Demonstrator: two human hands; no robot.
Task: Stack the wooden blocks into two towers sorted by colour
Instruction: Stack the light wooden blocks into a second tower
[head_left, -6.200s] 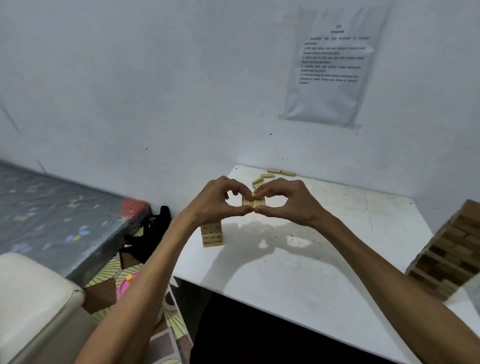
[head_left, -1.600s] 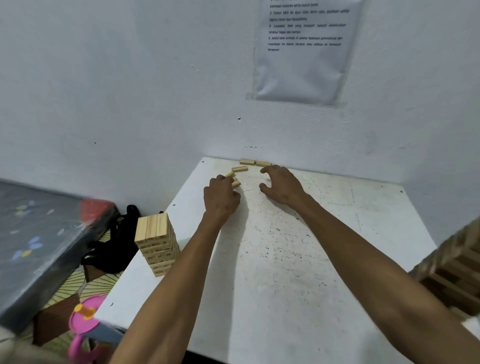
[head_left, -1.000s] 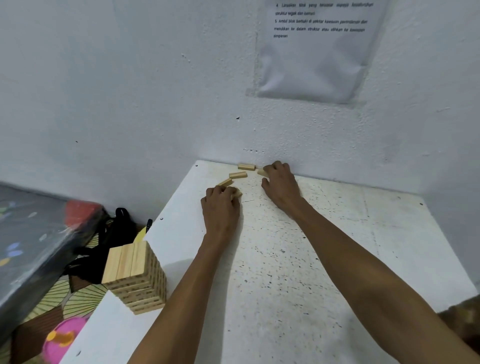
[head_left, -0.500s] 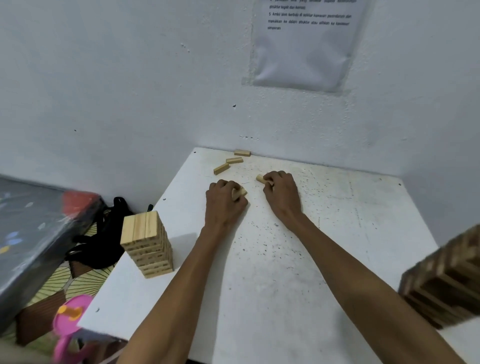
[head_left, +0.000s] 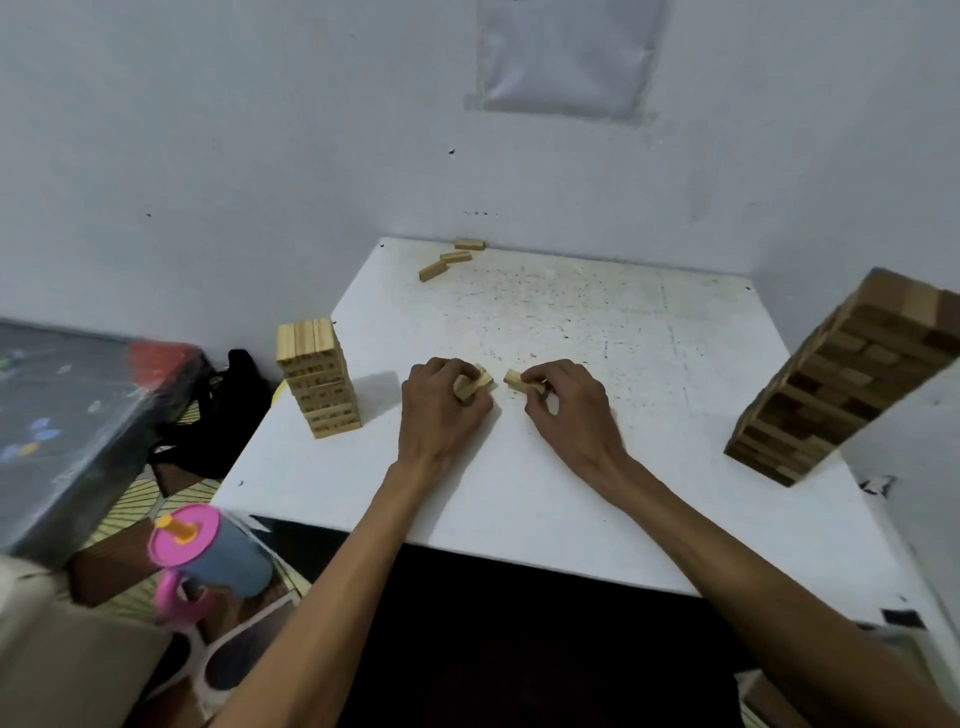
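Wooden block, light in colour, is gripped in the left hand: fingers curled round it, one end protruding to the right. A second light block is pinched in the right hand between thumb and curled fingers, its free end pointing left. The two exposed ends face each other, near but apart. Both hands are low over the middle of the white table; whether they rest on it cannot be determined.

Light tower: upright near the table's left edge, left of the left hand and apart from it; the top layer shows blocks laid side by side. Dark tower: taller, on the right side of the table, well apart from the right hand; it appears tilted in this wide-angle view. Three loose light blocks lie flat at the far left corner, near one another, the farthest just beside the wall.

Off the table: a paper sheet on the wall, a black bag and a pink-lidded cup at lower left.
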